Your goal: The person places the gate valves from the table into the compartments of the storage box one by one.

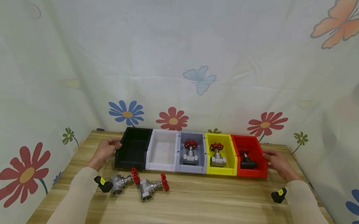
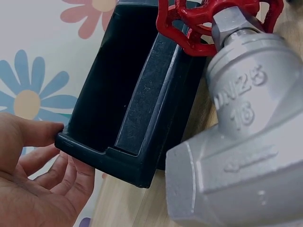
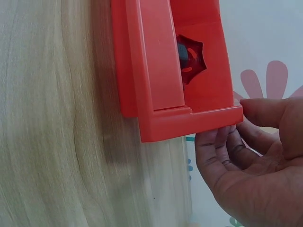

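A row of joined bins stands on the table: a black bin (image 1: 131, 163), a white bin (image 1: 160, 166), a grey bin (image 1: 191, 168), a yellow bin (image 1: 220, 170) and a red bin (image 1: 252, 173). My left hand (image 1: 104, 152) grips the black bin's outer side wall, thumb at the rim. At the other end my right hand (image 1: 279, 165) holds the red bin's outer side likewise. A red-wheeled metal valve (image 1: 190, 156) stands in the grey bin, another valve (image 1: 218, 159) in the yellow one. Inside the red bin lies a black-bodied valve (image 1: 248, 163) with a red wheel.
Two loose metal valves with red handwheels, one on the left (image 1: 118, 184) and one beside it (image 1: 146, 188), lie on the wooden table (image 1: 209, 209) before the black and white bins. Behind the row hangs a flowered curtain (image 1: 158, 54).
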A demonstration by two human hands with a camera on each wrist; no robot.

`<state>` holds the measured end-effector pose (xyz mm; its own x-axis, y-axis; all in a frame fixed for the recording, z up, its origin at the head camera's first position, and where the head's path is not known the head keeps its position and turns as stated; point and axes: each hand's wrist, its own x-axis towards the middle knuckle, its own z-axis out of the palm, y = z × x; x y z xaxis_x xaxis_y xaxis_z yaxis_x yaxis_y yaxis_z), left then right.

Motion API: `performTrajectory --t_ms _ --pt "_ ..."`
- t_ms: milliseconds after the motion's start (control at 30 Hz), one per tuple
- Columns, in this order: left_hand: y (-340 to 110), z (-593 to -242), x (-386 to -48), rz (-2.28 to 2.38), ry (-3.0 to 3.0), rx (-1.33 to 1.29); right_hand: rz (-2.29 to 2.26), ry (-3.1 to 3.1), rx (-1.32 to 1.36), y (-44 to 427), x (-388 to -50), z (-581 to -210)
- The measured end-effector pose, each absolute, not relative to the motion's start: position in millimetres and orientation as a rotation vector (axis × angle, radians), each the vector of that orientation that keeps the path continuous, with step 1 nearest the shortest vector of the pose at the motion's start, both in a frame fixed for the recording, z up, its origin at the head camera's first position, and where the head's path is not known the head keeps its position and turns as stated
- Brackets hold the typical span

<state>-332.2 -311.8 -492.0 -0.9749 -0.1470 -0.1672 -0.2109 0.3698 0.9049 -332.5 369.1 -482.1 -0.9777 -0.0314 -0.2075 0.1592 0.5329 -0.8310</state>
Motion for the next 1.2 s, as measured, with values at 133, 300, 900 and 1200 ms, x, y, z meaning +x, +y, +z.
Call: performTrajectory --t_ms 133,300,900,1200 --pt "-312 -490 -332 1.707 2.547 -0.327 -1.452 2.566 0.117 370 -334 -483" --pt "-313 -488 -331 1.722 2.539 -0.311 -1.453 2.561 0.126 369 -334 -480" --pt "-324 -478 -315 1.691 2.64 -0.259 -1.44 2.547 0.149 369 -333 -479" --pt "-325 -466 -302 1.559 2.766 -0.204 -1.434 2.564 0.14 367 -333 -479"
